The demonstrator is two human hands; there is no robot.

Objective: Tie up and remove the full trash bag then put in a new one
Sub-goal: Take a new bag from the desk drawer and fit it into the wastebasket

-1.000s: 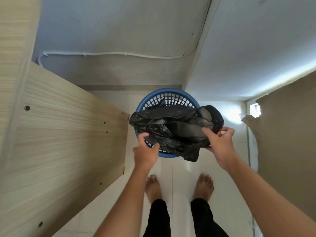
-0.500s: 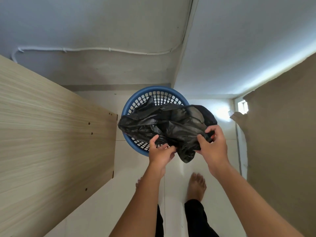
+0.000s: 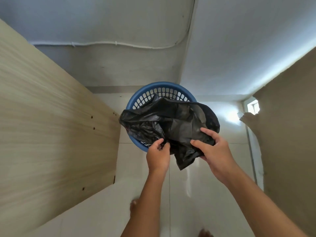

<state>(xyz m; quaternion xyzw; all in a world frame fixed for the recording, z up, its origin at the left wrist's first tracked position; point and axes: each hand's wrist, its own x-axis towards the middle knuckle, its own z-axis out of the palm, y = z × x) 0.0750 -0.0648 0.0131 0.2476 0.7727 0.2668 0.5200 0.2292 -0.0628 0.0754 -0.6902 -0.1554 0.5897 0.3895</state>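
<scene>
A round blue perforated basket [image 3: 147,93] stands on the white tiled floor in a wall corner. A crumpled black trash bag [image 3: 171,122] lies spread over its top, covering most of the opening and hiding the inside. My left hand [image 3: 158,154] pinches the bag's near edge at the basket's front rim. My right hand [image 3: 213,149] grips the bag's right near part, thumb on top. A loose flap of the bag hangs down between my two hands.
A light wooden panel [image 3: 51,134] with screw holes rises close on the left. A brown board [image 3: 290,142] stands on the right. A white cable [image 3: 106,44] runs along the back wall. My bare feet [image 3: 135,206] are on the tiles below.
My left hand slid right along the bag's front edge, toward my right hand. The bag has bunched between them, and my view moved closer over the basket.
</scene>
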